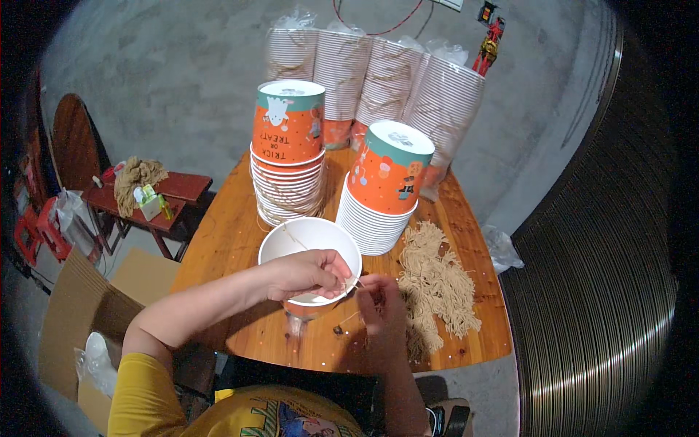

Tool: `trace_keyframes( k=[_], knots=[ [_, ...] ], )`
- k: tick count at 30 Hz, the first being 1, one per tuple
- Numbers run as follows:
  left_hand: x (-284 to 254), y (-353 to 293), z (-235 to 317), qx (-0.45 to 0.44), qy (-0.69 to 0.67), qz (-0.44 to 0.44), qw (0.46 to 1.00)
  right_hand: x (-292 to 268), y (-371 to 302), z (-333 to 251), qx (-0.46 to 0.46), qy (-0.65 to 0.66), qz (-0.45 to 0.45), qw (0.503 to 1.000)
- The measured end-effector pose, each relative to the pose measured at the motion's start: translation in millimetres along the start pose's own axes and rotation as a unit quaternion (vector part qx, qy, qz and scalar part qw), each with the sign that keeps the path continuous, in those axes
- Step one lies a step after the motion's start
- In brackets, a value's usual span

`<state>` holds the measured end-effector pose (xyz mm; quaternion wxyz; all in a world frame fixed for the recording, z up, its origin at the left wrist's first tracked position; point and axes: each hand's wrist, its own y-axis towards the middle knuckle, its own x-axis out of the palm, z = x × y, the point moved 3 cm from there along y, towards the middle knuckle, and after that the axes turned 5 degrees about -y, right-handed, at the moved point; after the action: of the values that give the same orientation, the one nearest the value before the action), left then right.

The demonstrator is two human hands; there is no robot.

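An open paper bucket point(280, 242), white inside and orange outside, stands near the middle of the table's front part. My left hand point(313, 275) is over its near right rim, fingers closed in a pinch on a thin tan string. Just right of the rim, my right hand point(382, 295) has its fingers closed on the same string, which shows as a short light line between the hands. A strand of string point(295, 237) also runs over the bucket's white inside. My fingers hide part of the rim and the exact spot where the string meets it.
Two upside-down stacks of orange buckets, a left stack point(287, 146) with strings hanging round it and a right stack point(389, 175), stand behind. A pile of tan strings point(437, 284) lies at right. Bagged bucket stacks point(342, 73) line the back; a red bench point(186, 186) is left.
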<state>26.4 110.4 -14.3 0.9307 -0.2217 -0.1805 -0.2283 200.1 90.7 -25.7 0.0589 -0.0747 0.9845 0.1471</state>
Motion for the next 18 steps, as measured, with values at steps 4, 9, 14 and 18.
trace_keyframes(
  k=[4, 9, 14, 18],
  knots=[
    [5, -1, 1, 0.122, 0.169, 0.031, 0.978, 4, 5, -16, -0.077, -0.139, -0.054, 0.986],
    [14, -12, 6, 0.208, 0.296, 0.073, 0.929, 6, 8, -14, -0.169, -0.194, -0.013, 0.966],
    [13, -18, 10, 0.188, 0.399, 0.087, 0.893, 8, 11, -10, -0.190, -0.193, -0.006, 0.963],
    [9, -17, 9, 0.281, 0.454, 0.104, 0.839, 8, 10, -11, -0.168, -0.201, -0.005, 0.965]
  ],
)
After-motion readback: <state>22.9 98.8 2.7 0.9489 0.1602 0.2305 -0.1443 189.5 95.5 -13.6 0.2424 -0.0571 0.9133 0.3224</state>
